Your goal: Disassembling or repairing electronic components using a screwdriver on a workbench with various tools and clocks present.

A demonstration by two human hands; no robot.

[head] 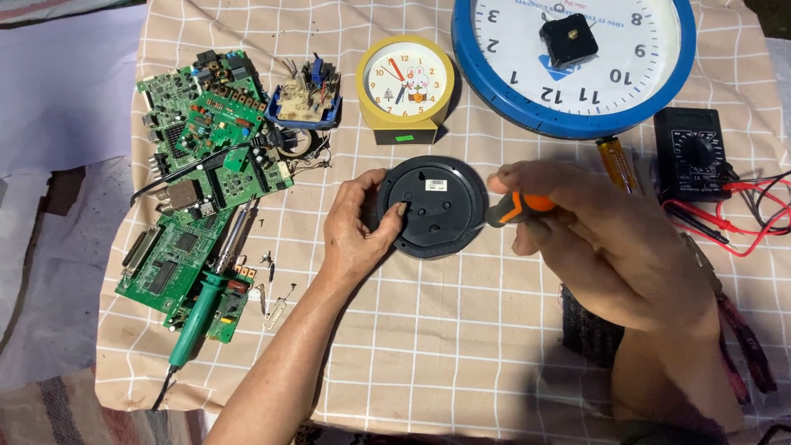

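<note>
Fingers [387, 221] of your left hand [356, 229] pinch the black round clock back [432, 206] steady on the checked cloth [428, 330] while your right hand [593, 239], curled around an orange-handled screwdriver [515, 208], angles its tip toward the casing.

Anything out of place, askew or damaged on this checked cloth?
Yes. The big blue-rimmed wall clock lies face up with its black movement box sitting loose on the dial. The green-handled soldering iron rests across bare green circuit boards.
</note>
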